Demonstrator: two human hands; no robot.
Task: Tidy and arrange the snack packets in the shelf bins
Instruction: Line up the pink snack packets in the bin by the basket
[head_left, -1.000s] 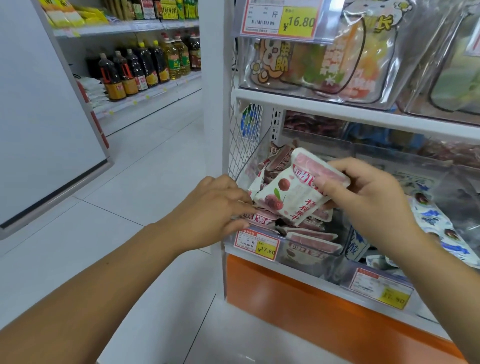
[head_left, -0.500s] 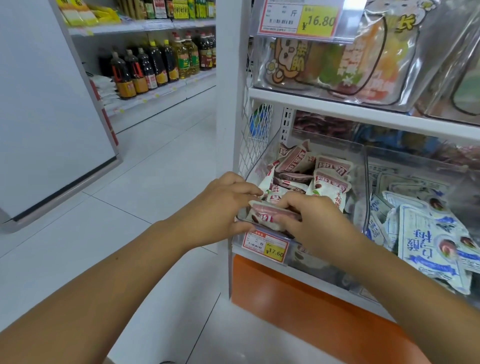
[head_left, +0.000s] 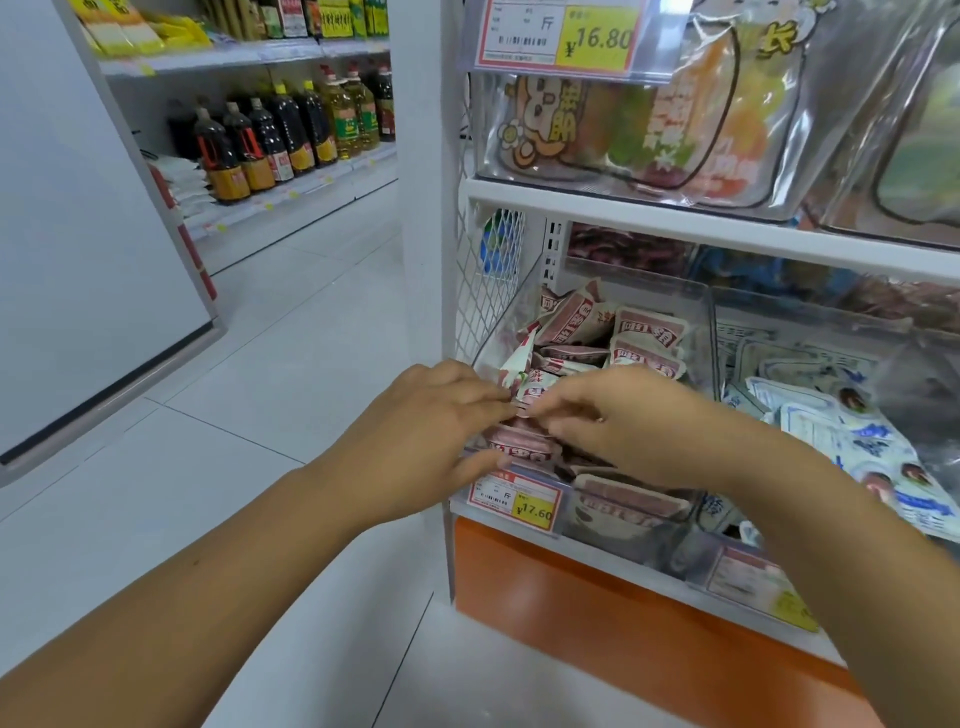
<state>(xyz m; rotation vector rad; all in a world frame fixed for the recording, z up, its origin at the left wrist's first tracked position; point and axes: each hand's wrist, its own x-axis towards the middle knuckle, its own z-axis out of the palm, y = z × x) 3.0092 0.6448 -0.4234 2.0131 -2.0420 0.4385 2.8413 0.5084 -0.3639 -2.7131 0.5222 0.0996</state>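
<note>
**Both hands meet over the red snack packets at the front of the shelf bin**

A red-and-white snack packet (head_left: 530, 392) sits at the front of the clear left-hand bin (head_left: 498, 332), and both hands have hold of it. The left hand (head_left: 436, 436) comes in from the aisle side with fingers curled onto the packet's left end and its thumb down by the bin's front lip. The right hand (head_left: 623, 426) reaches across from the other side, fingertips (head_left: 540, 410) pinched narrow on the same packet, touching the left hand's fingertips. Just below the hands lies another red packet (head_left: 519, 449), flat against the bin's front.

Behind the hands, more red packets (head_left: 613, 338) are heaped loosely in the bin, some tilted, some flat. A price tag reading 17.60 (head_left: 514, 503) is fixed to the front of this bin. In the next bin to the right lie blue-and-white packets (head_left: 841, 436), a separate pile behind a clear divider.

The shelf above (head_left: 675, 218) carries large clear pouches with cartoon print (head_left: 623, 130) and a tag reading 16.80 (head_left: 556, 36). Below the bins runs an orange base panel (head_left: 597, 623). Across the white tiled floor (head_left: 285, 338), well apart, another shelf holds dark and yellow bottles (head_left: 280, 140).
</note>
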